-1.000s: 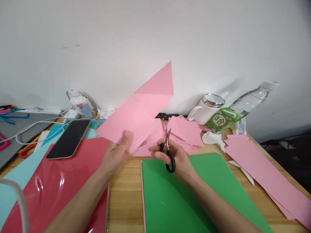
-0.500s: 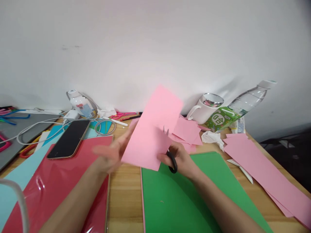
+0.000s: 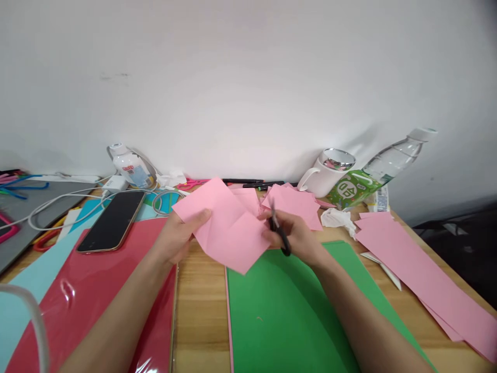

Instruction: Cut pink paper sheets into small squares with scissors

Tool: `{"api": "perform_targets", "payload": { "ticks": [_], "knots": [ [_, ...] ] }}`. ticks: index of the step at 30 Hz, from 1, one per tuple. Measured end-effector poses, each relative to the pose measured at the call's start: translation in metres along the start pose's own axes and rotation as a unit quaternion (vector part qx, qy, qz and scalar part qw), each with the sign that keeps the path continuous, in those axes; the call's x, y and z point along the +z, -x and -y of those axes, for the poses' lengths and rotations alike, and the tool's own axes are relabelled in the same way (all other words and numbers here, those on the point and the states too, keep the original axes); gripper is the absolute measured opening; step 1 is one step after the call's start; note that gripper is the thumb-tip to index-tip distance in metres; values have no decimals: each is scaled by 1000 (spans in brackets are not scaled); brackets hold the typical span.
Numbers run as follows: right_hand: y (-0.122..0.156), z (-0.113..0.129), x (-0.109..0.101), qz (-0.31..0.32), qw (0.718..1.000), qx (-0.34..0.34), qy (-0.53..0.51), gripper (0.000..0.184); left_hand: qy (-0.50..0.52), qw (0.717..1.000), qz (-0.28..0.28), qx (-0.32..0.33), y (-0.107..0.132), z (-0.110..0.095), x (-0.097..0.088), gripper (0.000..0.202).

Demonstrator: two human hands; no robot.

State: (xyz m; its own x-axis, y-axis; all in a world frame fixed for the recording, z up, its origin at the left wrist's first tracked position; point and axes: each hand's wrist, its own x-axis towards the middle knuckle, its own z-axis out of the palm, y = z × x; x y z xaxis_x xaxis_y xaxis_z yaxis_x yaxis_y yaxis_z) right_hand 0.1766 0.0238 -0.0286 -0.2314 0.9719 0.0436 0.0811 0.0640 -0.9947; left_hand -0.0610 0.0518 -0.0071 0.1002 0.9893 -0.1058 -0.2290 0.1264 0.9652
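Note:
A sheet of pink paper (image 3: 227,228), bent and creased, is held up over the table and the near part of a green sheet (image 3: 287,305). My left hand (image 3: 180,235) is closed on its left side, thumb on top. Black-handled scissors (image 3: 280,235) are in my right hand (image 3: 297,235), blades pointing up and away. The fingertips of that hand also touch the paper's right edge; whether they pinch it I cannot tell. Behind the right hand lies a pile of cut pink pieces (image 3: 301,204).
Long pink strips (image 3: 419,274) lie at the right, beside a crumpled tissue (image 3: 338,220). A white mug (image 3: 324,173), a green packet (image 3: 351,189) and a clear bottle (image 3: 398,155) stand behind. On the left are a phone (image 3: 112,221), red sheets (image 3: 112,280) and cables.
The pink paper has come down and turned from a raised, slanted position, and now bends. My left hand, previously spread at its edge, has closed on it. The scissors remain in my right hand.

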Motion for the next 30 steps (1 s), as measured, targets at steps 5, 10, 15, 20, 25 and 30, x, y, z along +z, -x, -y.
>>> {"api": "perform_targets", "payload": {
  "ticks": [5,10,15,20,25,30],
  "knots": [
    [-5,-13,2,-117,976,31,-181,40,92,992,-62,68,1,-4,6,29],
    [-4,-22,21,-84,971,76,-210,42,180,982,-46,42,3,-8,9,24],
    [-2,-17,37,-54,956,112,-266,41,235,972,20,10,10,-12,18,31],
    [-3,-11,23,-162,964,61,-204,38,176,983,53,14,12,-15,13,28],
    [-6,-6,0,-272,960,-11,-70,31,39,997,68,25,1,-14,-9,23],
    [-5,0,-2,-260,964,-51,-4,28,-25,996,78,-32,-3,-8,-15,23]
  ]
}}
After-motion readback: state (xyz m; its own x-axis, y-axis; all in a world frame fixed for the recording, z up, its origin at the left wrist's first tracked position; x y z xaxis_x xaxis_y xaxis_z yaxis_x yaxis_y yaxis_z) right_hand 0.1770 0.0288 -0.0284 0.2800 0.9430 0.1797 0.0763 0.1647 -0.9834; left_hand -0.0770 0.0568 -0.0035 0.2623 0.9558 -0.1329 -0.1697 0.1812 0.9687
